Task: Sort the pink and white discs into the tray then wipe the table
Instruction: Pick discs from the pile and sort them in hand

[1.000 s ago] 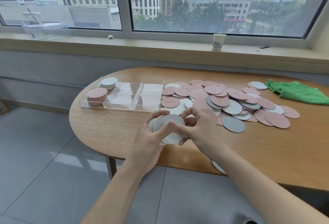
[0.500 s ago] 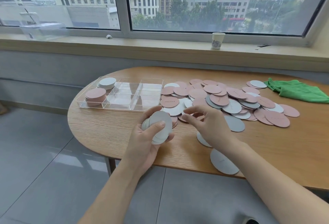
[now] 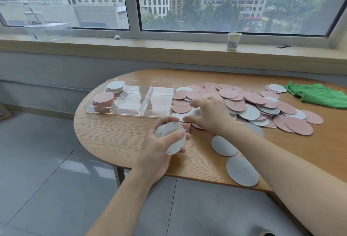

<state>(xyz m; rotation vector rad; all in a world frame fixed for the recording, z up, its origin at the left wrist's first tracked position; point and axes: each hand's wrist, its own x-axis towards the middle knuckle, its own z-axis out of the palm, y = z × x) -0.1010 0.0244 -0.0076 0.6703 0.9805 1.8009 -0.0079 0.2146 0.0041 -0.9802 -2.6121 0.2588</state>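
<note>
My left hand [image 3: 159, 147] grips a stack of white discs [image 3: 173, 136] just above the table's near edge. My right hand [image 3: 210, 113] reaches into the near left side of the loose pile of pink and white discs [image 3: 253, 104], its fingers spread over a white disc [image 3: 189, 113] there. The clear divided tray [image 3: 161, 85] lies to the left, holding a stack of white discs [image 3: 115, 86] at the back left and a stack of pink discs [image 3: 103, 99] in front of it. Two white discs [image 3: 223, 145] [image 3: 242, 171] lie apart near the front edge.
A green cloth [image 3: 319, 94] lies crumpled at the table's far right. The wooden table [image 3: 116, 138] has a rounded left end. A paper cup [image 3: 233, 41] stands on the window sill behind.
My right hand has left the stack in my left hand and moved forward into the pile. The left hand with its stack has stayed near the front edge.
</note>
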